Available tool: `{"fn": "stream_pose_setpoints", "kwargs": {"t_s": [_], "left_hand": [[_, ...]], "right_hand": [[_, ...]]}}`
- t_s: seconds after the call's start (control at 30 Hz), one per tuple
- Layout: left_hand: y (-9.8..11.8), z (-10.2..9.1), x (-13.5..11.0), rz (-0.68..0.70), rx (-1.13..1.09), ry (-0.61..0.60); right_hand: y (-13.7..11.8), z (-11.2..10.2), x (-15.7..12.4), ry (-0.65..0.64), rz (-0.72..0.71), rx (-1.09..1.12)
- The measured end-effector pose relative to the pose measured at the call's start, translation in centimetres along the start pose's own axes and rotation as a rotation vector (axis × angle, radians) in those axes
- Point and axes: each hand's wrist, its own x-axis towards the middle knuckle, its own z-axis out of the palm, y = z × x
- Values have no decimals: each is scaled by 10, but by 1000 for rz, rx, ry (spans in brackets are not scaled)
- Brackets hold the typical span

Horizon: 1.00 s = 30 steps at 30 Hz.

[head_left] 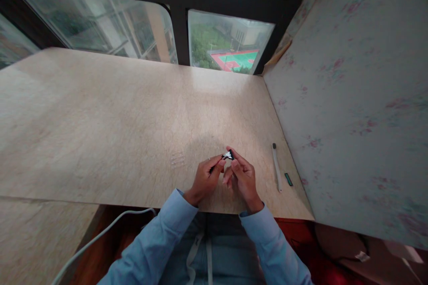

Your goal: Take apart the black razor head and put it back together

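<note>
Both my hands meet just above the near edge of a beige marble table (117,120). My left hand (205,179) is closed in a pinch on a thin dark stick-like thing, perhaps a pen part. My right hand (243,178) is closed too, its fingertips pinching a small black and white piece (228,156) that sits between the two hands. I cannot tell whether the piece and the thin stick are joined. A small clear plastic piece (177,160) lies on the table just left of my left hand.
A white pen-like stick (276,167) and a small dark green piece (288,179) lie on the table to the right, near a pale wall panel (351,98). Windows (230,46) run along the table's far edge. A white cable (100,236) hangs below at the near left.
</note>
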Motion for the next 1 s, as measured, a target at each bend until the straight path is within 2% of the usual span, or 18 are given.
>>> {"fn": "stream_pose_setpoints", "kwargs": {"t_s": [0.17,0.4,0.6,0.73,0.87,1.0], "left_hand": [[-1,-1,-2,-2,-1,18],[-2,-1,-2,20,23,63],[2,-1,-1,-7,-26,2],[2,1,-3,-97,-170,-12],[0,2,-2,-247,-474,-62],[0,-1,1,-336,-692,-80]], "right_hand": [[4,0,0,43,-39,7],[1,0,-1,106,-53,-104],[0,-1,0,163,-99,-158],[0,-1,2,180,-82,-165],[-1,1,3,169,-89,-153],[-3,2,3,206,-112,-173]]}}
